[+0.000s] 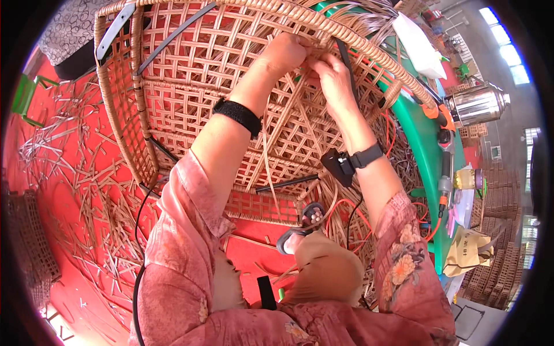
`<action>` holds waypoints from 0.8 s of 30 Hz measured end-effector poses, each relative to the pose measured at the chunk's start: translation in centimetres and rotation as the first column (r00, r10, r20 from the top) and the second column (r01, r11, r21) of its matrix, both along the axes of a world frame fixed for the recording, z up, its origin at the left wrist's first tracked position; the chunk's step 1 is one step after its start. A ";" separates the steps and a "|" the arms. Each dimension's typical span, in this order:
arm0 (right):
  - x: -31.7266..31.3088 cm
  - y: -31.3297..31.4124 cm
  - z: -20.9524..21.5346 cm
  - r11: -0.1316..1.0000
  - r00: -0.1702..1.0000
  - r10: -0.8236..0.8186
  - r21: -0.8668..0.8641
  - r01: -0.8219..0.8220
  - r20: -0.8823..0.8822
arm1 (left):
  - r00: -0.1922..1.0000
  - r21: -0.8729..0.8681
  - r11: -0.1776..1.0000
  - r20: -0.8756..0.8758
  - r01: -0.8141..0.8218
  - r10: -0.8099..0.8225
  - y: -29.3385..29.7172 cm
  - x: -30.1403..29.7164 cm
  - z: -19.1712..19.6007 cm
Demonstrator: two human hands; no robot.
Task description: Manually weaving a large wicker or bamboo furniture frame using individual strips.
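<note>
Cropped shirt (242,328), cropped wickerwork (190,86), left hand (285,52), grip unclear

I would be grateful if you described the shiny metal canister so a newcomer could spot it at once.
From the large wicker piece at the centre, go right to the green table. Near its upper right side, beside an orange-and-black tool, is the canister. Its mirror-like silver cylinder sets it apart from the clear jar and tan paper bag below it in the picture.
</note>
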State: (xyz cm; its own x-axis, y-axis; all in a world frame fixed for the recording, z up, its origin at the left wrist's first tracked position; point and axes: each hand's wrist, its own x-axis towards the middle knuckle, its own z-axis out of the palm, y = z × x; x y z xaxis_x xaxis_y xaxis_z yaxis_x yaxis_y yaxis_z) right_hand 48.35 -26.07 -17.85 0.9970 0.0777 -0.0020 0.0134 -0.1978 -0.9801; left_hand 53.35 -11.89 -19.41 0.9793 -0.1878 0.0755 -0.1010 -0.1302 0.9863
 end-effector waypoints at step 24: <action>1.6 -3.3 4.0 0.833 0.983 0.177 -0.524 -0.178 -0.053 | 0.981 0.497 0.847 0.050 -0.189 0.189 -2.1 -2.7 -0.1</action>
State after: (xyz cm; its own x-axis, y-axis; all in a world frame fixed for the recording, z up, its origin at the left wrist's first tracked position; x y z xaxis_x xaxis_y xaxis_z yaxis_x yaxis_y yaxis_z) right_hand 49.92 -29.33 -13.83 0.9661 0.2400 -0.0951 0.0961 -0.6760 -0.7306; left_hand 50.61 -13.99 -19.49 0.9997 -0.0113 0.0206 -0.0232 -0.6195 0.7847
